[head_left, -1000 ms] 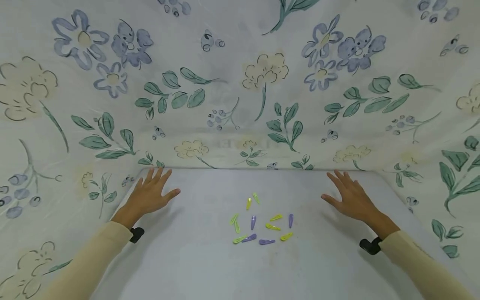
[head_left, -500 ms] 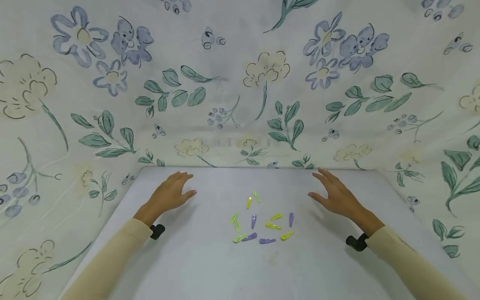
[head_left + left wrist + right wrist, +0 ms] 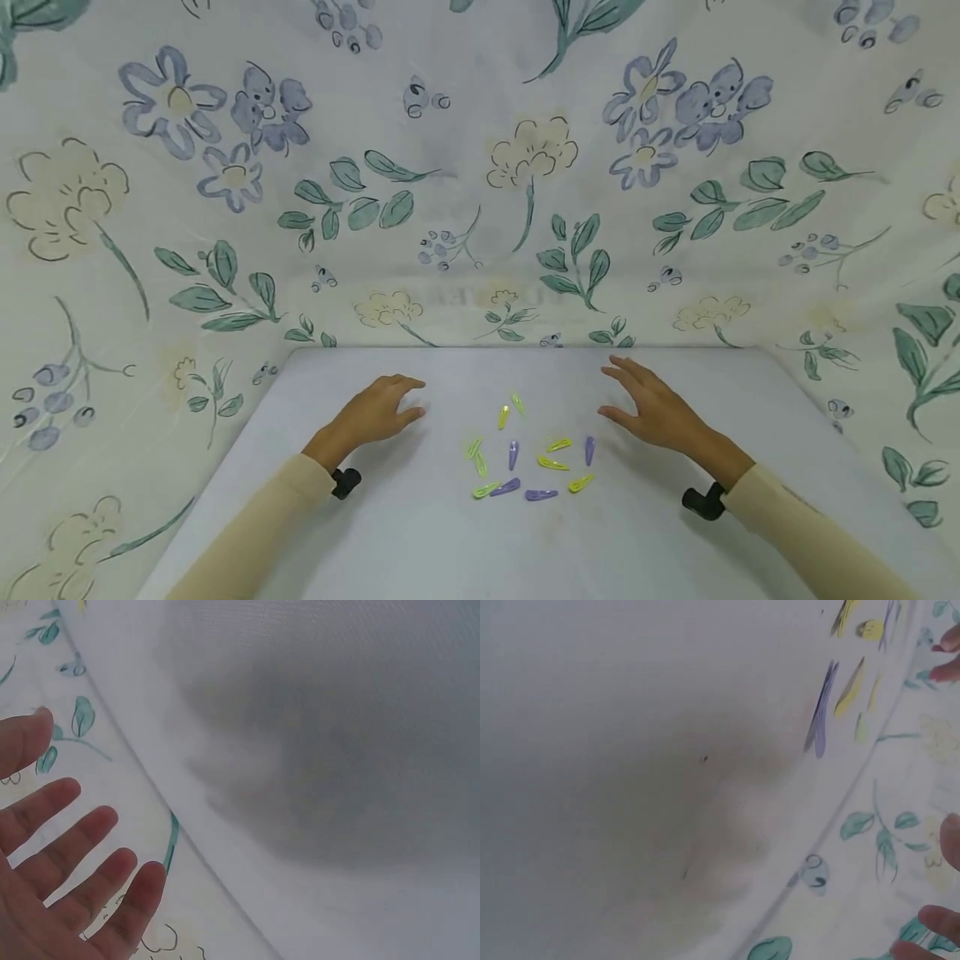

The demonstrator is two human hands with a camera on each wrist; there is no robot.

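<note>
Several small snap hair clips lie scattered mid-table: purple ones such as the purple hair clip (image 3: 513,455), yellow ones such as the yellow hair clip (image 3: 552,463), and light green ones such as the green hair clip (image 3: 481,463). A green clip touches or overlaps a purple one at the front. To their left my left hand (image 3: 371,410) hovers over the table, fingers loosely extended, holding nothing. My right hand (image 3: 660,408) hovers to their right, fingers apart, holding nothing. In the right wrist view, a purple hair clip (image 3: 822,712) appears beyond the hand's shadow; only some fingertips show there.
The white table (image 3: 420,533) carries the clips. A floral-patterned cloth (image 3: 465,192) rises behind its back edge and along both sides. Each wrist wears a small black camera, the left camera (image 3: 346,483) and the right camera (image 3: 704,503).
Both hands have moved inward from the table's sides toward the clips, the left hand farther than the right. Their spread fingers have relaxed a little. The clips lie as before; the head view has shifted slightly.
</note>
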